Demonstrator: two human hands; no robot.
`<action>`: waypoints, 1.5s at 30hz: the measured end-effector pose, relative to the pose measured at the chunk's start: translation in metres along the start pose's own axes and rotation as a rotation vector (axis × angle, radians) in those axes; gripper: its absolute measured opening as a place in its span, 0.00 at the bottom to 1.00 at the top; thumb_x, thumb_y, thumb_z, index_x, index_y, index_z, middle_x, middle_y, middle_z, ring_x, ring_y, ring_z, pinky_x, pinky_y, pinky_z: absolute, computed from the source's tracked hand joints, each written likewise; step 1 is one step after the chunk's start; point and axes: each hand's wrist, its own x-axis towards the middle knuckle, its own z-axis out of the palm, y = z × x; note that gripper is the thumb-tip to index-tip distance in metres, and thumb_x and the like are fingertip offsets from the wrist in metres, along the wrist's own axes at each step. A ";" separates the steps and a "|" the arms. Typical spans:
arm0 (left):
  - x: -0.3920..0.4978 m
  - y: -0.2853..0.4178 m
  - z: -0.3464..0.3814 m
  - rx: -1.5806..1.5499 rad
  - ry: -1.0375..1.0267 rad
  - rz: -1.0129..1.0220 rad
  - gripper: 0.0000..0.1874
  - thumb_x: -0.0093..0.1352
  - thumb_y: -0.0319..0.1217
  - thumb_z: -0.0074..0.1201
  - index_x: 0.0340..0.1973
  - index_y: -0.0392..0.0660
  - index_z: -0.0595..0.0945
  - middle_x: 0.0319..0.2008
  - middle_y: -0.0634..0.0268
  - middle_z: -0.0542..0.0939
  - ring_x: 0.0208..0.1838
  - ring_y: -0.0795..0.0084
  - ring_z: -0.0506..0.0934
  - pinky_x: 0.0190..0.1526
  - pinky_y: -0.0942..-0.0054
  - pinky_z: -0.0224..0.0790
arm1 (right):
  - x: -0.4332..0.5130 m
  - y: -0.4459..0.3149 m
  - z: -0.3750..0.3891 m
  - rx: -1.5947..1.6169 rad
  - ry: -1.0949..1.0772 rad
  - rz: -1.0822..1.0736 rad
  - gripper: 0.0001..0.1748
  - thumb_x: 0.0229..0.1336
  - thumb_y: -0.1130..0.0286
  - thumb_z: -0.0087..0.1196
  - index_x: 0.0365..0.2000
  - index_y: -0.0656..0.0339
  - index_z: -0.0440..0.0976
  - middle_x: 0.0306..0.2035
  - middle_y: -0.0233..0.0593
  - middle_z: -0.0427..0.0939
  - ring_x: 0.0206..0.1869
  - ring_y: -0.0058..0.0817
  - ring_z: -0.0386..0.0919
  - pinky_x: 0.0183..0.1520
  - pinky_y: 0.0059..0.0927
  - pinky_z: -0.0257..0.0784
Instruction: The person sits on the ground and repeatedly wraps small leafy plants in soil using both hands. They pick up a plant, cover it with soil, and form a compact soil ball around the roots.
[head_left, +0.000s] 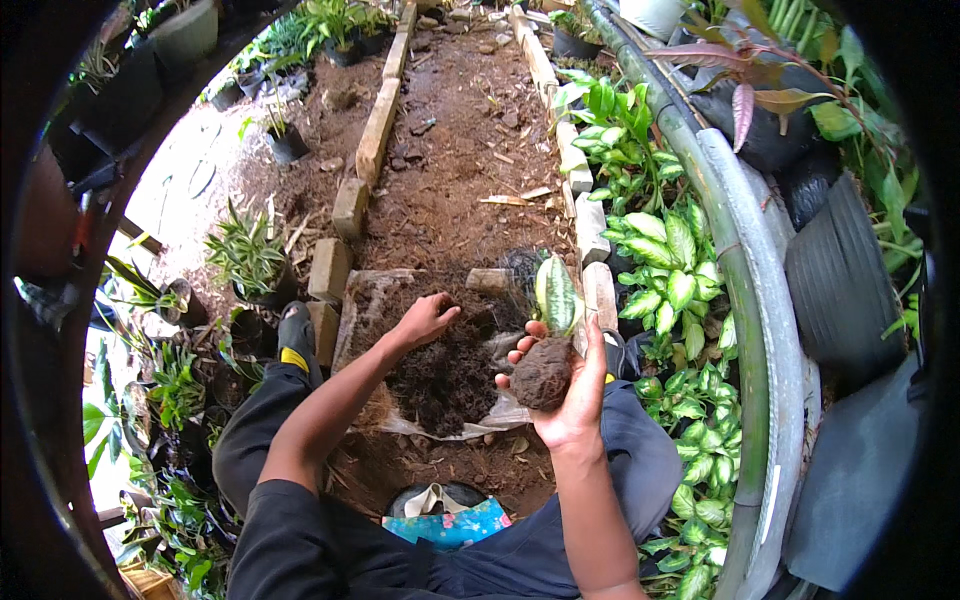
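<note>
In my right hand (564, 390) lies a brown root ball (541, 373), held in the palm with the fingers curled round its far side. A variegated green and cream leaf (556, 296) stands up from it, pointing away from me. My left hand (429, 319) hovers over the dark potting soil (442, 375), its fingers bent; nothing is seen in it, though the fingertips are partly hidden. The soil lies heaped on a pale plastic sheet (349, 300) between my feet.
Brick edging (330, 270) runs up the left of the dirt path, more blocks (598, 289) up the right. A brick (487, 280) lies at the sheet's far edge beside dark netting (523, 270). Potted plants (255, 259) stand left; leafy plants (667, 262) and a bamboo pole (739, 300) flank the right.
</note>
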 end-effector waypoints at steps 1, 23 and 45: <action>0.000 0.018 -0.020 0.021 -0.006 0.005 0.21 0.70 0.43 0.53 0.43 0.35 0.79 0.35 0.48 0.82 0.39 0.56 0.81 0.42 0.61 0.72 | -0.001 0.001 0.001 -0.042 -0.018 -0.015 0.40 0.58 0.31 0.40 0.41 0.61 0.76 0.30 0.35 0.79 0.35 0.29 0.80 0.38 0.45 0.79; -0.134 0.249 -0.079 -0.465 0.583 0.227 0.06 0.71 0.25 0.49 0.41 0.35 0.76 0.35 0.60 0.77 0.39 0.74 0.77 0.41 0.73 0.70 | 0.033 0.070 0.001 0.168 -0.230 0.206 0.24 0.66 0.53 0.34 0.47 0.58 0.72 0.43 0.38 0.79 0.44 0.34 0.78 0.52 0.38 0.74; -0.130 0.223 -0.047 0.072 0.815 0.472 0.11 0.63 0.26 0.56 0.41 0.39 0.79 0.34 0.55 0.80 0.40 0.55 0.78 0.49 0.58 0.69 | 0.074 0.112 -0.049 2.312 -0.204 1.208 0.28 0.69 0.52 0.40 0.59 0.62 0.63 0.57 0.43 0.68 0.58 0.30 0.65 0.60 0.32 0.61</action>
